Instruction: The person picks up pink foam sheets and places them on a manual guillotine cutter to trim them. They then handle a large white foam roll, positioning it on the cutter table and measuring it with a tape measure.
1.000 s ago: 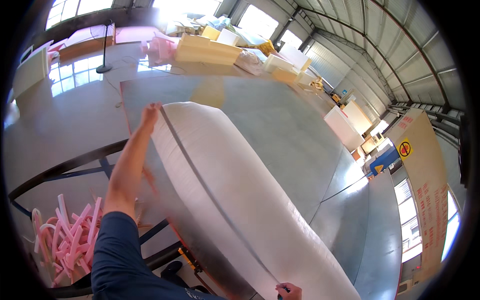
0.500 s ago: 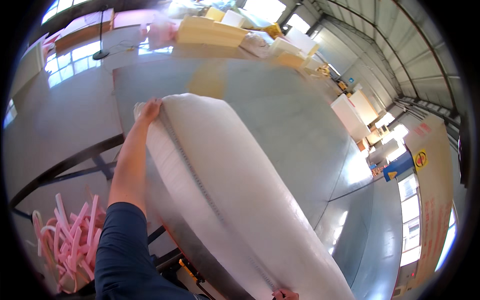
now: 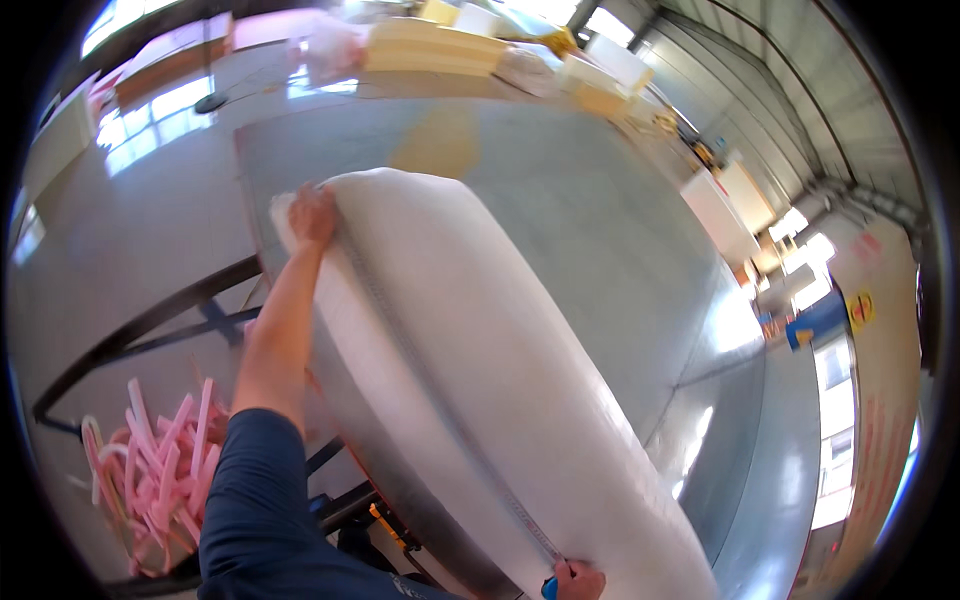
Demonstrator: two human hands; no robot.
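A long, thick white cushion point(image 3: 500, 330) with a smooth covering lies on a grey metal table point(image 3: 590, 230), running from the far left to the near right. Along its left upper edge a tape measure's blade point(image 3: 522, 516) is stretched out flat. At the far end of the cushion, my left hand point(image 3: 314, 214) is closed at the corner, on the end of the blade; its fingertips are partly hidden. By the lower edge my right hand point(image 3: 579, 581) grips the blue tape measure case point(image 3: 549, 588), only part of which shows, resting against the cushion.
Pink foam strips point(image 3: 160, 465) are heaped at the lower left, near a dark curved metal frame point(image 3: 150, 320). Foam blocks point(image 3: 430, 47) stand along the far side. A tan panel point(image 3: 875, 370) rises at the right, beside a blue bracket point(image 3: 815, 318).
The view has shifted slightly. My right hand shows more fully now, with the blue case coming into sight. My left hand stays at the far corner, its back turned more toward view.
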